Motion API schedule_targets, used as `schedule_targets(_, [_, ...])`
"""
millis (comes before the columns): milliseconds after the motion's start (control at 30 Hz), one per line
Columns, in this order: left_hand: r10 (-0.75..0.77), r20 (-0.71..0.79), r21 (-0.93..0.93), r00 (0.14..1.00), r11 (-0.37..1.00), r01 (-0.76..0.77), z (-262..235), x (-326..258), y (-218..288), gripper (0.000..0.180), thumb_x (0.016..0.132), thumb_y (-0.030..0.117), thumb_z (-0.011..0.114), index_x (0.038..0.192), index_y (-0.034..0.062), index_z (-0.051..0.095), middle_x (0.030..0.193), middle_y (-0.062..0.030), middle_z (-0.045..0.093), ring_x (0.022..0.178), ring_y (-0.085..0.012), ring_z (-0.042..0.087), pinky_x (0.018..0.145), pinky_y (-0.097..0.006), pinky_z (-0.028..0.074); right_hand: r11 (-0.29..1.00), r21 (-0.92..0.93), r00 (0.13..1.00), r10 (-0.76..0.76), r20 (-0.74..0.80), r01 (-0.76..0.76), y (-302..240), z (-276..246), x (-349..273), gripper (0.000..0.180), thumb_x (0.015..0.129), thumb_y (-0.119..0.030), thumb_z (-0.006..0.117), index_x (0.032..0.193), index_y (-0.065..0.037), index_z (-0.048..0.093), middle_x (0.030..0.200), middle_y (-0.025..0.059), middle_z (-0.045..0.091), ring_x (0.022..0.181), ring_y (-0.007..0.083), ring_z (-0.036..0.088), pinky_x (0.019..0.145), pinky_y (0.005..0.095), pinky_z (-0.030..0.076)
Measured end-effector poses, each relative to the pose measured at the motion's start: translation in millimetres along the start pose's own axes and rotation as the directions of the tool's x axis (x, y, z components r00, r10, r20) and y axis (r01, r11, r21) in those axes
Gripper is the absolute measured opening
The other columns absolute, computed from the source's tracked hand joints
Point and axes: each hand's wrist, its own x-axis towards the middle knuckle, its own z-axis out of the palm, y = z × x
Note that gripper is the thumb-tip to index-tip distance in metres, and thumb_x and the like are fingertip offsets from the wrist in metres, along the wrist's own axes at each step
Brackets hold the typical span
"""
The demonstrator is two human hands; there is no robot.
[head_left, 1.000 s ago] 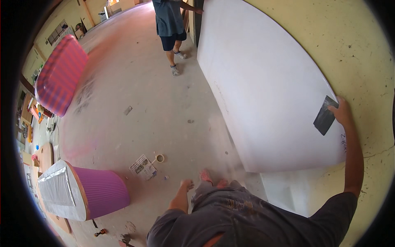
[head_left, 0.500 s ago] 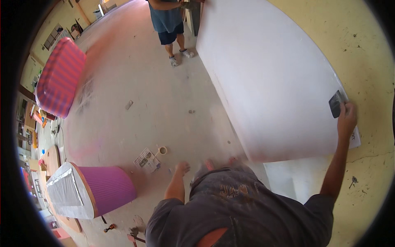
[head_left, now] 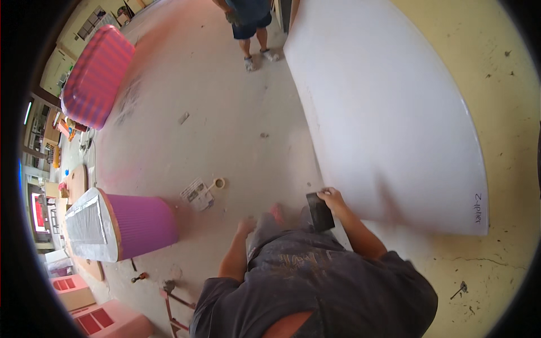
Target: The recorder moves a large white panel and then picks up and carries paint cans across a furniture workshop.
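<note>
The dark sheet [head_left: 321, 217] in the right hand [head_left: 331, 200] looks matt; right of the grip, the board [head_left: 389, 112] is smooth; left, paper newspaper [head_left: 197, 196], dull dusty floor [head_left: 225, 124].

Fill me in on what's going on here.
The right hand holds a dark rectangular sheet near its top corner. The left hand hangs low, with nothing visible in it. To the right, a large white panel stands against a yellow wall; a co-worker stands near its far end. A newspaper lies on the floor.
</note>
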Motion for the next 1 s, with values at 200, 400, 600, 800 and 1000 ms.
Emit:
schedule_targets(200, [-0.231,-0.186,-0.413,0.955,0.900,0.137,-1.8,-84.2,96.5,0.025,0.071,0.019,0.050,0.096,0.0149,0.049,0.081,-0.0045,0.054,0.079,-0.0230,0.052,0.062,-0.036,0.043,1.000,-0.013,0.997,-0.001,0.081,0.002,-19.7,-9.2,46.6,0.019,0.070,-0.015,0.061,0.082,-0.002,0.053,0.072,0.0050,0.055,0.063,0.0122,0.051,0.058,0.0242,0.042])
schedule_targets(400, [-0.501,-0.067,-0.482,0.863,0.773,0.412,27.5,-118.4,6.0,0.013,0.074,0.016,0.047,0.084,0.0092,0.046,0.076,-0.0041,0.050,0.064,-0.0181,0.051,0.054,-0.030,0.042,0.999,-0.024,0.998,0.038,0.049,-0.037,-11.7,3.7,53.6,0.023,0.069,-0.017,0.061,0.083,0.000,0.054,0.074,0.0066,0.056,0.065,0.0134,0.052,0.059,0.0257,0.043])
schedule_targets(600, [-0.425,-0.021,-0.412,0.905,0.828,0.379,26.0,-115.1,-14.0,0.014,0.072,0.015,0.049,0.085,0.0105,0.048,0.077,-0.0047,0.051,0.065,-0.0182,0.052,0.054,-0.031,0.043,0.957,-0.291,0.993,0.022,0.115,0.012,25.8,32.6,35.0,0.032,0.064,-0.021,0.064,0.087,0.001,0.055,0.077,0.0090,0.058,0.067,0.0148,0.053,0.060,0.0264,0.042])
schedule_targets(800, [-0.370,0.022,-0.333,0.929,0.873,0.356,16.0,-109.7,-35.0,0.016,0.070,0.014,0.053,0.086,0.0119,0.052,0.077,-0.0053,0.052,0.066,-0.0183,0.053,0.054,-0.031,0.045,0.879,-0.453,0.980,-0.074,0.184,0.151,17.4,42.5,16.7,0.055,0.054,-0.024,0.070,0.095,0.007,0.051,0.091,0.0203,0.054,0.083,0.0261,0.054,0.072,0.0301,0.041])
schedule_targets(1000, [-0.305,0.011,-0.547,0.952,0.796,0.261,-20.3,-88.7,-8.5,0.036,0.073,0.013,0.051,0.107,0.0053,0.041,0.090,-0.0093,0.053,0.072,-0.0221,0.054,0.058,-0.031,0.045,0.895,-0.441,0.994,-0.022,0.110,0.069,20.9,34.3,10.5,0.051,0.054,-0.022,0.071,0.092,0.006,0.052,0.085,0.0169,0.056,0.078,0.0233,0.055,0.070,0.0286,0.042])
